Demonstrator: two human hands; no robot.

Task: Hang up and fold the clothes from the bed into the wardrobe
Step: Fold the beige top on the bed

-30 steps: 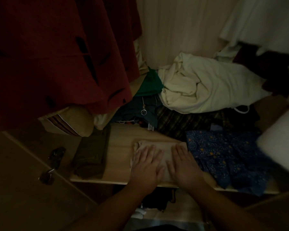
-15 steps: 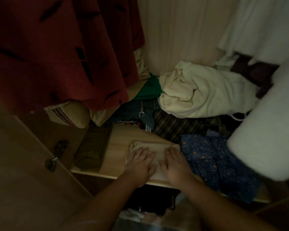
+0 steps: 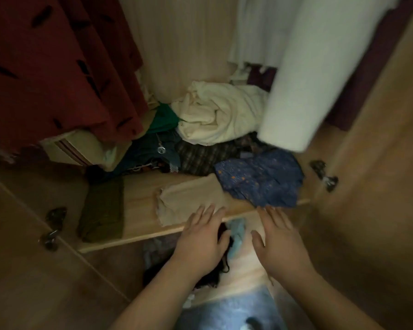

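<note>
Head view: flat left hand (image 3: 200, 236), right hand (image 3: 279, 239) near beige garment (image 3: 188, 201)

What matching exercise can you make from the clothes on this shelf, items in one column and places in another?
Items:
1 beige cloth
2 olive cloth
3 blue dotted cloth
4 cream bundle

Places:
A back of the shelf
B front left
C front right
D front middle

Pairs: 1-D, 2-B, 3-C, 4-A
</note>
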